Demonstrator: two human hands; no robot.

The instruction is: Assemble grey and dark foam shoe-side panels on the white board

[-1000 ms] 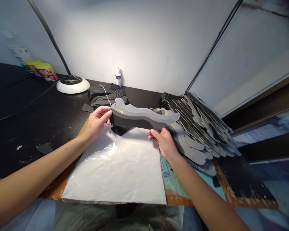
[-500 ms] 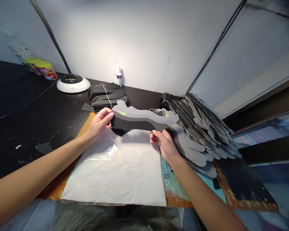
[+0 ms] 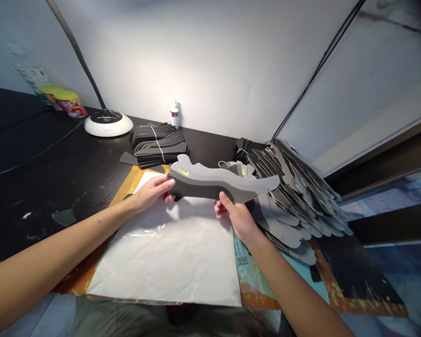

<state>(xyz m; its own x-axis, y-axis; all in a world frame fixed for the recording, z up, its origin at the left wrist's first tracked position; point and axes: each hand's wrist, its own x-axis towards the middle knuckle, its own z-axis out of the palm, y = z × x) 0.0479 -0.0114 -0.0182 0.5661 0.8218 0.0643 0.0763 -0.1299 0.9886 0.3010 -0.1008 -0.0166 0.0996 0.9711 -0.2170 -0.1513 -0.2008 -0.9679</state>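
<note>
A long wavy piece (image 3: 210, 180), light grey above and dark grey below with a small yellow-green swoosh near its left end, is held up over the white sheet (image 3: 171, 257). My left hand (image 3: 156, 189) pinches its left end, thumb in front. Along the lower edge, right of the middle, my right hand (image 3: 233, 210) grips it with the thumb on the front face. The piece's right tip reaches past my right hand, in front of a large fanned pile of similar grey pieces (image 3: 294, 192). A dark piece partly shows beneath its left end.
Behind my left hand lies a banded stack of dark strips (image 3: 157, 145). Further back are a small white bottle (image 3: 174, 114) and a lamp base (image 3: 108, 124). Yellow-lidded tubs (image 3: 70, 103) stand at the back left. A smaller dark bundle (image 3: 243, 147) lies left of the pile.
Both hands have brought the piece slightly lower and to the right. My right thumb now lies higher on its front face. The view has shifted slightly.
</note>
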